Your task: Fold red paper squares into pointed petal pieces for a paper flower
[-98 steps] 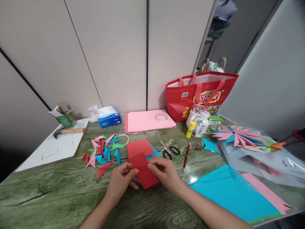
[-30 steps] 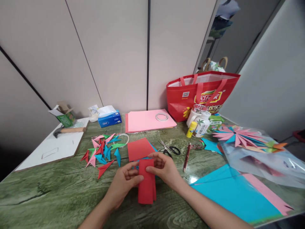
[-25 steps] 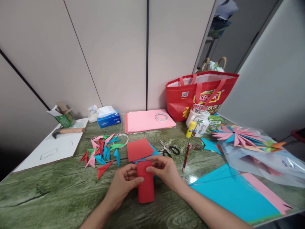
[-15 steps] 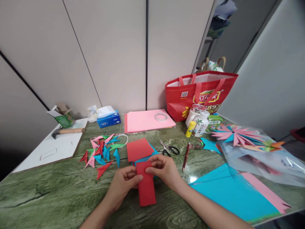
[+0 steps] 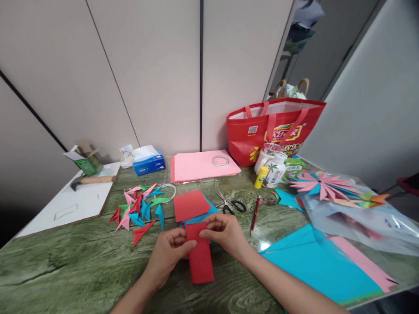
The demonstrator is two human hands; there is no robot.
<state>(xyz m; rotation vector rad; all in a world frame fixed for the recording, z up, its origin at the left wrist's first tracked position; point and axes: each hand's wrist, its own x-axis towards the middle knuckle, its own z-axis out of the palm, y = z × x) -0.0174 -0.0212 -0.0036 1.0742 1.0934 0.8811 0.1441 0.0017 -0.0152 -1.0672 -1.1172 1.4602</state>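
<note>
A red strip of folded paper (image 5: 200, 261) is held upright between both hands near the table's front. My left hand (image 5: 170, 253) pinches its left edge, thumb on the near face and fingers behind. On the upper right edge, my right hand (image 5: 225, 233) grips it the same way. Just beyond lie a red paper sheet (image 5: 191, 205) and blue paper (image 5: 211, 209), partly hidden by the hands. Scissors (image 5: 231, 203) with black handles rest behind my right hand. Left of the sheets, several folded paper pieces (image 5: 140, 209) in red, pink, blue and green lie scattered by a white ring (image 5: 168, 192).
Pink paper (image 5: 196, 165) lies at the back beside a tissue box (image 5: 149, 163). A hammer (image 5: 98, 179) rests on a white board (image 5: 75, 205). To the right are a pen (image 5: 255, 216), glue stick (image 5: 261, 177), red bag (image 5: 275, 126), blue sheets (image 5: 314, 270) and a paper flower (image 5: 327, 185).
The red folded paper and both hands have barely shifted. Both hands keep the same grip, and the things on the table stay where they were.
</note>
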